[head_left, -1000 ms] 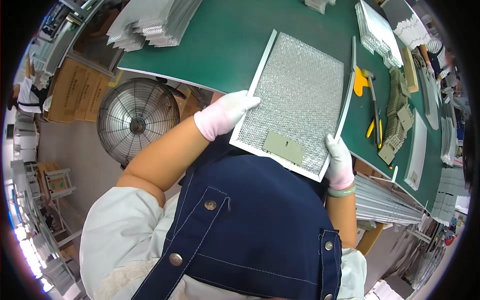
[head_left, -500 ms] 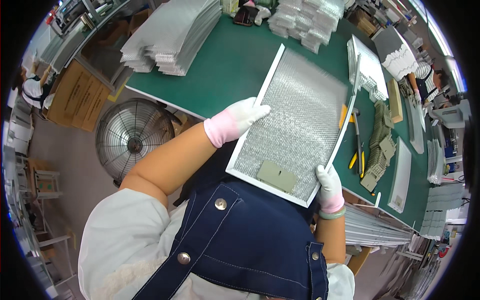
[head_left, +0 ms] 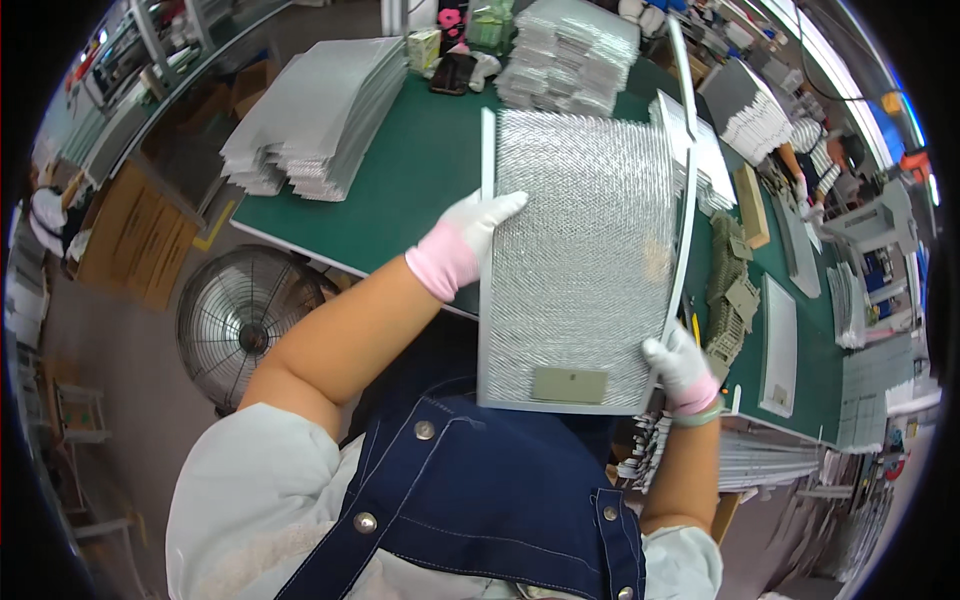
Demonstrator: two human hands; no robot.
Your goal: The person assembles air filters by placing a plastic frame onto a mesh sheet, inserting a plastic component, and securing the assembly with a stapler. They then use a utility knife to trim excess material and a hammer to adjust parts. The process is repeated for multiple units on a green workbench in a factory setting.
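My left grip (head_left: 478,225) clasps the left edge of a silver mesh panel (head_left: 580,240); my right grip (head_left: 682,368) holds its lower right side. A khaki plate (head_left: 569,385) sits near its bottom edge, just beyond my navy apron (head_left: 470,490). Past the panel, the green table (head_left: 420,160) carries stacked sheets (head_left: 320,110); a fan (head_left: 247,325) stands left.

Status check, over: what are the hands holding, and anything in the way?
Left hand, right hand: gripping mesh panel by opposite sides. Grey-green plate near its bottom edge. Possible snag: right frame strip, standing away near the top.
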